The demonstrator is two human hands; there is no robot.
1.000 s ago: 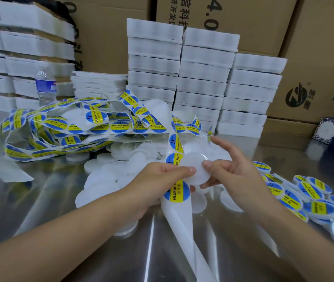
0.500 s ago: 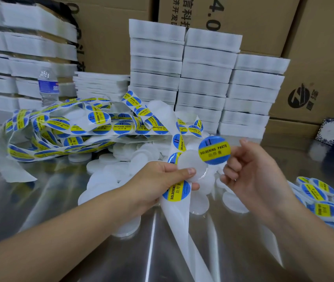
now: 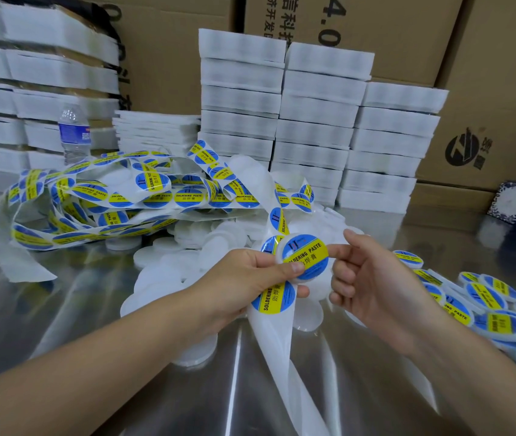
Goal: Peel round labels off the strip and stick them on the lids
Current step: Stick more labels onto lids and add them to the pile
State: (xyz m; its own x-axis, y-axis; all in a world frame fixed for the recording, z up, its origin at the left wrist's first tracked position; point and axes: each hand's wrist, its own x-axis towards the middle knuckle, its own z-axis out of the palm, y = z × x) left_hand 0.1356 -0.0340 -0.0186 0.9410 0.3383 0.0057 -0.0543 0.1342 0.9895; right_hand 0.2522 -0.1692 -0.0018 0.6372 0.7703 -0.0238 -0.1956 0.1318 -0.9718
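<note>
My left hand (image 3: pixel 250 278) holds a white round lid (image 3: pixel 305 258) between thumb and fingers, along with the label strip (image 3: pixel 274 297) that hangs down from it. A blue and yellow round label reading SOLDERING PASTE lies on the lid's face. My right hand (image 3: pixel 373 278) touches the label's right edge with a fingertip, the other fingers curled. Bare white lids (image 3: pixel 187 256) are heaped behind my hands. The long strip of labels (image 3: pixel 118 196) coils at the left.
Labelled lids (image 3: pixel 483 297) lie piled at the right on the shiny metal table (image 3: pixel 61 309). Stacks of white boxes (image 3: pixel 316 121) and cardboard cartons (image 3: pixel 495 89) stand behind. A water bottle (image 3: pixel 73 133) stands at the back left.
My right hand peeled a label off the strip, lifted it, and has brought it down onto the lid in my left hand.
</note>
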